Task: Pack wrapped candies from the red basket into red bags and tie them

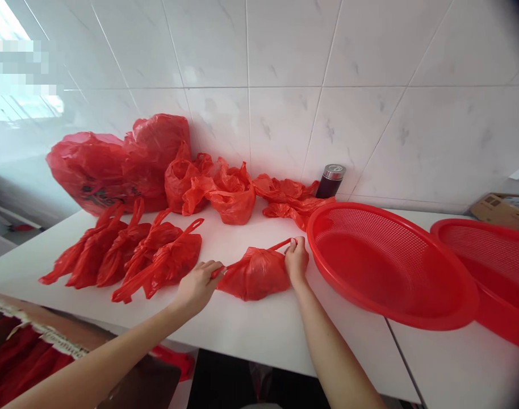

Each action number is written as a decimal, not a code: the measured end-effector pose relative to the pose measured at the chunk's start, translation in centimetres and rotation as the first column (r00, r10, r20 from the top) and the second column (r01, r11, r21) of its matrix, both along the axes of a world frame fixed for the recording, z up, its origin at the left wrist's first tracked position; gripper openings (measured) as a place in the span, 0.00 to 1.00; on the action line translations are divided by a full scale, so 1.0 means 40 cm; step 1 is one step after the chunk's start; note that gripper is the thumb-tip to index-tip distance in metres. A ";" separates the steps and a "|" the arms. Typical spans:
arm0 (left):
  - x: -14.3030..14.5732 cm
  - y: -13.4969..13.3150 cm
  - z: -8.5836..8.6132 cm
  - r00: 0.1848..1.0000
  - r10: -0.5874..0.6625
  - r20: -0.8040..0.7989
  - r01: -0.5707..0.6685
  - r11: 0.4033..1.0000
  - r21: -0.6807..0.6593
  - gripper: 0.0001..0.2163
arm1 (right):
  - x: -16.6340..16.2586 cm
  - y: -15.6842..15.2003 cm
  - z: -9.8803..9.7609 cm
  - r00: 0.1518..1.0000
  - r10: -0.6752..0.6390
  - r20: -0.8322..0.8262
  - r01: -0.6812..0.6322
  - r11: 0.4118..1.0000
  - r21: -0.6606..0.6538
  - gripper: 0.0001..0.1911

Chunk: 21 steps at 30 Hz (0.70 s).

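A filled red plastic bag [258, 275] rests on the white table [225, 335] in front of me, its contents hidden. My left hand [202, 284] is closed around one handle at the bag's left end. On the other side, my right hand [297, 260] pinches the second handle, which is stretched thin above the bag. Left of my left hand, several tied red bags [174, 255] lie side by side in a row with their handles sticking out.
Red colanders [391, 267] stand to the right, the nearer one close to my right hand. Along the tiled wall are a dark thermos [330, 180], loose red bags [289, 196], an open red bag [231, 201] and big stuffed red bags [110, 170]. A cardboard box [500, 209] is at the far right.
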State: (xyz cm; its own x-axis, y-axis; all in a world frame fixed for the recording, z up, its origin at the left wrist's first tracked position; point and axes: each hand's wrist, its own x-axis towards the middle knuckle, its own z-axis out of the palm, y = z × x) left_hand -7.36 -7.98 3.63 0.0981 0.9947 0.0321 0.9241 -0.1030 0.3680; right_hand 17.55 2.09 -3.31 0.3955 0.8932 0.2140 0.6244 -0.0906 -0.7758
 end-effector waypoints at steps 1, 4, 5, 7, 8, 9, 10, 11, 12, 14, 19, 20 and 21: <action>-0.007 -0.009 0.012 1.000 0.013 0.022 -0.013 1.000 0.001 0.14 | 0.000 -0.003 0.000 0.999 0.010 -0.040 -0.009 1.000 0.019 0.13; -0.018 -0.014 0.031 0.996 0.049 0.069 -0.048 0.999 -0.021 0.16 | 0.001 -0.009 0.002 0.984 0.073 -0.162 -0.062 0.996 0.070 0.12; -0.016 -0.009 0.034 0.995 0.061 0.078 -0.060 0.998 -0.016 0.16 | 0.001 -0.010 0.002 0.973 0.105 -0.204 -0.088 0.992 0.090 0.13; 0.002 0.006 0.041 0.992 0.089 0.088 -0.092 0.995 0.038 0.14 | 0.003 -0.010 0.002 0.942 0.180 -0.284 -0.145 0.980 0.139 0.14; 0.018 0.016 0.046 0.992 0.089 0.085 -0.097 0.991 0.090 0.14 | 0.004 -0.009 0.002 0.923 0.217 -0.319 -0.171 0.971 0.166 0.15; 0.040 0.028 0.052 0.996 0.062 0.069 -0.071 0.988 0.140 0.15 | 0.005 -0.008 0.001 0.904 0.248 -0.349 -0.190 0.963 0.191 0.16; 0.066 0.040 0.057 0.999 0.010 0.044 -0.018 0.985 0.174 0.16 | 0.006 -0.007 0.000 0.886 0.272 -0.375 -0.203 0.956 0.213 0.17; 0.094 0.052 0.060 0.998 -0.055 0.016 0.051 0.981 0.186 0.17 | 0.006 -0.006 -0.001 0.872 0.289 -0.396 -0.209 0.950 0.232 0.18; 0.122 0.066 0.063 0.993 -0.119 -0.010 0.119 0.977 0.174 0.18 | 0.007 -0.006 -0.002 0.859 0.300 -0.414 -0.211 0.946 0.248 0.19; 0.173 0.092 0.063 0.981 -0.193 -0.031 0.195 0.976 0.099 0.19 | 0.010 -0.006 -0.004 0.840 0.312 -0.443 -0.205 0.940 0.274 0.20; 0.201 0.132 0.087 0.980 -0.179 0.084 0.189 0.974 -0.122 0.08 | 0.016 -0.004 -0.005 0.803 0.323 -0.501 -0.189 0.935 0.300 0.18; 0.191 0.131 0.102 0.975 -0.183 0.130 0.202 0.967 -0.154 0.07 | 0.016 -0.003 -0.005 0.796 0.324 -0.510 -0.190 0.936 0.298 0.18; 0.178 0.126 0.118 0.966 -0.189 0.174 0.219 0.960 -0.176 0.08 | 0.015 -0.002 -0.005 0.791 0.323 -0.519 -0.189 0.937 0.295 0.17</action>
State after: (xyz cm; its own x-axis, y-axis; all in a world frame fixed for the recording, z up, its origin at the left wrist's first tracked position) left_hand -0.25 -2.94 8.36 0.3089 0.9426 -0.1268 0.8214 -0.1971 0.5353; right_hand 18.17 2.03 -3.51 0.2686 0.9353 0.2304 0.0603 0.2224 -0.9731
